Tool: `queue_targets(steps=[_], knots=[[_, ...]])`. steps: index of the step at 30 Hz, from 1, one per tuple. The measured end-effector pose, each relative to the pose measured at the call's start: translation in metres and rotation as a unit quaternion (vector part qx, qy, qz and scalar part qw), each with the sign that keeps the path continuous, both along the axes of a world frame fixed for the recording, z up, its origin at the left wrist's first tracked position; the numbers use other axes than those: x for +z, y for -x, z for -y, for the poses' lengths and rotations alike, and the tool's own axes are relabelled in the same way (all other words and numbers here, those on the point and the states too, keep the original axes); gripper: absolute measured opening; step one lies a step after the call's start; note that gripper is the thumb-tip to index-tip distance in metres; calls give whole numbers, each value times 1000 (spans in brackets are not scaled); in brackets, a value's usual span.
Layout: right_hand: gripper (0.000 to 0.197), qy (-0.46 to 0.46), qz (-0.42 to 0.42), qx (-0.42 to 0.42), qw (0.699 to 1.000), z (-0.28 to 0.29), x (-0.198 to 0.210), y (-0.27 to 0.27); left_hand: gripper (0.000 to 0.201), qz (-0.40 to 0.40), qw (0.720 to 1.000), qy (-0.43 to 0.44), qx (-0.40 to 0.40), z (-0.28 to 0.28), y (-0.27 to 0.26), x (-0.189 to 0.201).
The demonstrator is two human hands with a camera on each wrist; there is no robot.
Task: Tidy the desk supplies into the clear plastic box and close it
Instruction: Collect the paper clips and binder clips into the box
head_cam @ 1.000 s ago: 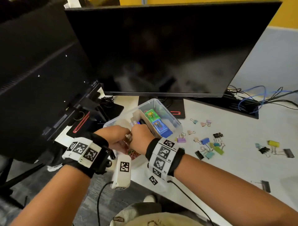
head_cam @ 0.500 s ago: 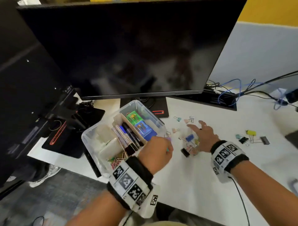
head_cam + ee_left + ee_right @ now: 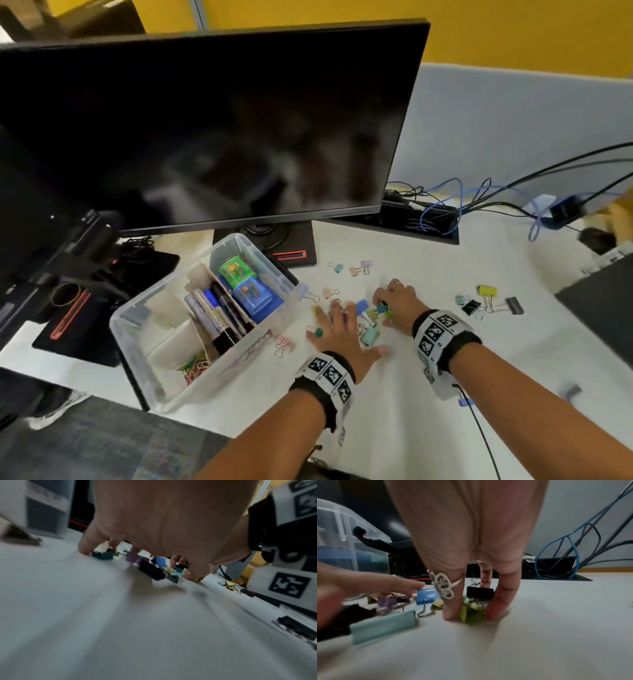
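The clear plastic box (image 3: 127, 337) stands open at the desk's front left, holding markers, a green and a blue case and paper clips. Right of it, coloured binder clips (image 3: 370, 335) lie in a loose pile on the white desk. My left hand (image 3: 337, 322) is spread over the pile's left side, fingertips (image 3: 84, 550) touching the desk beside a teal clip (image 3: 102, 557). My right hand (image 3: 388, 301) arches over the pile's right side. Two of its fingers (image 3: 452, 609) pinch green clips (image 3: 471, 613). No lid is in view.
More binder clips (image 3: 488, 301) lie further right and a few (image 3: 354, 270) near the monitor stand. The big monitor (image 3: 205, 137) rises behind the box. Cables (image 3: 442, 212) run along the back. A dark object (image 3: 599, 301) sits at far right.
Both hands have left the box. The right hand reached the clip pile first, and the left hand has since come across and spread onto it.
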State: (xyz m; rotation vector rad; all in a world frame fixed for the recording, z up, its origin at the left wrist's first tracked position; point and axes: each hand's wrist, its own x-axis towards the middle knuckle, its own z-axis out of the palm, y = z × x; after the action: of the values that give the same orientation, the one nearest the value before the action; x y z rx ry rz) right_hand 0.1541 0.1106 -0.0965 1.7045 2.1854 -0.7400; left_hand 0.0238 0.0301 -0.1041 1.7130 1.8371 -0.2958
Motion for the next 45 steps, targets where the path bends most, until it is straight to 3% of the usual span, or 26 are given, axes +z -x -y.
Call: queue_targets(steps=[4,8,12,14,17,20,24,26,29,32,38,41,45], knots=[[38,4,11,-14,1000,-3,-2,-14,85,-49,998,-42,11,-14,-9,-2],[46,-10,60,13,998,-3,-9,-17,52,-67,994,-81,6,-21,-8,-6],[46,-19,46,13,999,-2,-12,-18,43,-88,991,-96,-8,-26,-17,-5],[39,-17,11,0,1000,-3,-11,-22,47,-88,990,-107,-2,-32,-19,-5],[16,-11,-71,-41,997,-4,-8,-30,69,-88,992,-86,-15,-43,-19,-5],[30,-3,-143,-90,986,-9,-7,-41,86,-117,990,-62,-40,-52,-19,-3],[15,-7,-234,-165,958,-16,3,-49,55,-139,986,-80,-45,-57,-20,5],[17,5,-289,-215,933,-18,8,-50,49,-138,986,-84,-48,-57,-17,14],[17,31,-359,-255,897,-18,22,-41,37,-84,991,-99,-21,-51,-8,40],[20,41,-427,-243,870,-14,46,-11,36,63,979,-166,98,-40,14,78],[28,-8,-509,-91,856,21,107,101,27,200,897,-323,225,7,120,155],[29,-19,-523,-7,852,48,124,169,17,209,866,-312,329,25,182,169],[28,-8,-519,-1,855,73,124,248,41,207,880,-231,360,36,227,166]])
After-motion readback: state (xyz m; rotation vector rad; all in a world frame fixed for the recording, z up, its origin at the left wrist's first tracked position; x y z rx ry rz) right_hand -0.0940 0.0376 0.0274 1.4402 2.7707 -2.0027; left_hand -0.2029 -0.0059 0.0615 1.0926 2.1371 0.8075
